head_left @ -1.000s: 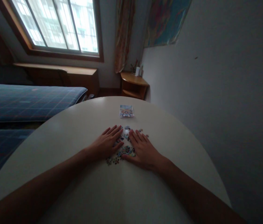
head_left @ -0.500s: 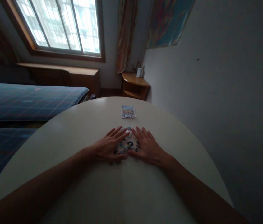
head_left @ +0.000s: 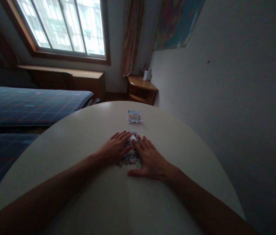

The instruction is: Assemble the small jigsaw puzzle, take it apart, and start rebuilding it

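A heap of small colourful jigsaw pieces (head_left: 130,158) lies on the round white table (head_left: 84,130). My left hand (head_left: 115,148) lies flat on the left side of the heap, fingers stretched out and pointing away from me. My right hand (head_left: 149,158) lies flat on the right side, fingers spread, thumb along the near edge. The fingertips of both hands almost meet at the far end of the heap. Much of the pile is hidden under my palms.
A small printed picture card (head_left: 134,116) lies farther back on the table. A bed with a blue checked cover (head_left: 30,102) stands to the left. A wooden corner shelf (head_left: 141,88) and a window (head_left: 64,26) are behind; a plain wall runs along the right.
Both hands have drawn closer together, sweeping the scattered pieces into a tighter heap. The loose pieces at the far right and near left are now gathered in.
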Demonstrator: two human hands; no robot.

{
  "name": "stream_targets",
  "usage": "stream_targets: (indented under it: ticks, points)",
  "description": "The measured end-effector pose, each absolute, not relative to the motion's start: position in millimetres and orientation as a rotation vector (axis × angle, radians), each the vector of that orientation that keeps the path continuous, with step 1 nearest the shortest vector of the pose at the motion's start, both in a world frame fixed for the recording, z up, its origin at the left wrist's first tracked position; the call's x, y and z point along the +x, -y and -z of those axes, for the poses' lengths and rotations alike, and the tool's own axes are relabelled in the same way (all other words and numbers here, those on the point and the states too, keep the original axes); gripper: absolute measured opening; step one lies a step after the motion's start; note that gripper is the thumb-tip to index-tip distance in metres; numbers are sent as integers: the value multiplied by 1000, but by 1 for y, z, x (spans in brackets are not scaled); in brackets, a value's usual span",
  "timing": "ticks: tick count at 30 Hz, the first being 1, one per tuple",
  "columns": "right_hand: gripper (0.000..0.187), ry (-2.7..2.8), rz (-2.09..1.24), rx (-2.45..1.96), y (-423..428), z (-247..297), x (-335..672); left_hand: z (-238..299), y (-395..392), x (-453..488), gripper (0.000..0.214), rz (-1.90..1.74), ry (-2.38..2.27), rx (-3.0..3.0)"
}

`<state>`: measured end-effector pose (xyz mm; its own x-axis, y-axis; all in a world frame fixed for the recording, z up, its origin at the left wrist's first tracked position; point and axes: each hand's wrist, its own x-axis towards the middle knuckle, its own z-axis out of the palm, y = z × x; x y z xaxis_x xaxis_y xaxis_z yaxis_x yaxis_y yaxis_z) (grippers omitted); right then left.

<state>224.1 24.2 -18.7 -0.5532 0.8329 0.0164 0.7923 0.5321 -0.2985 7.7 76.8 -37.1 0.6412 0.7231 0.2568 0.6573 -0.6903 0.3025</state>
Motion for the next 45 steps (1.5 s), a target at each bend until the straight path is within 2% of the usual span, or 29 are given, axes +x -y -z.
stream_targets:
  ticks: [11, 18, 21, 24, 28, 32, 36, 42, 45]
  points:
    - [122, 2456, -299, -1535, -33, 31, 208, 30, -79, 9, 39, -766, -1038, 2499]
    - [102, 2509, -259, -1525, -60, 29, 204, 26, -74, 6, 43, -761, -1024, 2537]
    - [87, 2522, -250, -1507, -73, 27, 201, 25, -73, 4, 52, -764, -1023, 2582]
    - [69, 2496, -253, -1466, -77, 26, 200, 26, -73, -1, 72, -619, -948, 2676]
    - [55, 2478, -267, -1361, -78, 25, 203, 30, -75, -4, 98, -439, -856, 2782]
    - [45, 2396, -331, -1193, -80, 27, 209, 36, -78, -2, 96, -410, -1023, 2761]
    - [47, 2311, -347, -1200, -83, 27, 210, 41, -88, -1, 86, -384, -1219, 2691]
    - [64, 2549, -274, -1294, -83, 26, 208, 48, -111, -7, 68, -431, -1498, 2607]
    - [62, 2539, -272, -1225, -82, 26, 209, 51, -116, -8, 62, -502, -1538, 2587]
